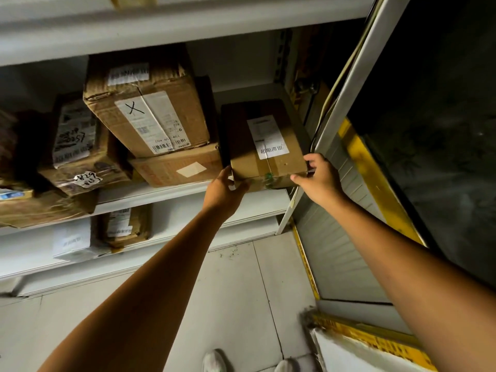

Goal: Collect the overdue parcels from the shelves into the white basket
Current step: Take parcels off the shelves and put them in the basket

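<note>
At the shelf's (188, 196) right end — left hand (224, 189) and right hand (319, 181) clasp the labelled parcel (264, 146), unlifted — basket unseen.

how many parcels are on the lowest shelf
2: a white one at left and a brown one right beside it. More may sit out of view further left.

The box (264, 146) at centre right is matt brown cardboard with a white paper label and glossy tape. The carton (146, 108) at upper centre is rougher — torn, creased corrugated board. The shelf (193, 189) looks like smooth painted metal; the floor (236, 291) is pale tile, perhaps slightly glossy.
</note>
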{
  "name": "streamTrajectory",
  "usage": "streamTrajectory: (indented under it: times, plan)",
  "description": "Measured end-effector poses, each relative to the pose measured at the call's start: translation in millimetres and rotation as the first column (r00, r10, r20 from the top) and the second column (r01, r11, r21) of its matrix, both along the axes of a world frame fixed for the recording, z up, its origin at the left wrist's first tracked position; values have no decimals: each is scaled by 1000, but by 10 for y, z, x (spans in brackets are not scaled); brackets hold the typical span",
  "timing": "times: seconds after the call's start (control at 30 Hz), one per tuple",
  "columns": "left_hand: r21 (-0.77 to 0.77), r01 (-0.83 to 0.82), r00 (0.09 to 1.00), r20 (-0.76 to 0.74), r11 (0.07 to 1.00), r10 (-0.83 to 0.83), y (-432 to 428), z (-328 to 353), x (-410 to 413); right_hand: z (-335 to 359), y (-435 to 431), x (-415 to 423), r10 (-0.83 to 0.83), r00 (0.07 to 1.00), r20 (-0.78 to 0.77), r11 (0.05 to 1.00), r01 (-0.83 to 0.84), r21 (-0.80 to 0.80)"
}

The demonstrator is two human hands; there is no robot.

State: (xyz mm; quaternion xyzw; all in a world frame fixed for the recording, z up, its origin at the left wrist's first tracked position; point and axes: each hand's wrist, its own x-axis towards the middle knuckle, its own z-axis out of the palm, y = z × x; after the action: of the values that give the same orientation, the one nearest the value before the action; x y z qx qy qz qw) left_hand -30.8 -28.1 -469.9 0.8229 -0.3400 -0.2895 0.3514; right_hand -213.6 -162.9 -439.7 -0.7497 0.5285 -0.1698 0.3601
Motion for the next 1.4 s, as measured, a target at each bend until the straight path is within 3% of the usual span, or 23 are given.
streamTrajectory:
  times: [0.17,0.5,0.87,1.03,1.27,1.4]
  plan:
    - [-49,-81,991,-112,996,75,122,-8,-36,-19,114,-107,-110,986,123,988,95,122]
    - [-78,-171,924,-358,982,132,326,54,-144,-90,326,-244,-104,985,138,976,75,204]
    - [-55,-149,920,-373,987,118,792,435,-409,229,819,-581,-105,982,155,956,57,289]
    - [-15,-32,954,-298,999,27,983,749,-477,561,1070,-710,-111,978,175,959,59,277]
    - [-53,-45,913,-408,998,20,1331,1105,-452,892,1539,-760,-144,969,202,960,87,266]
    - [-69,10,928,-372,998,-35,1501,1270,-313,1051,1897,-680,-202,954,222,960,148,237]
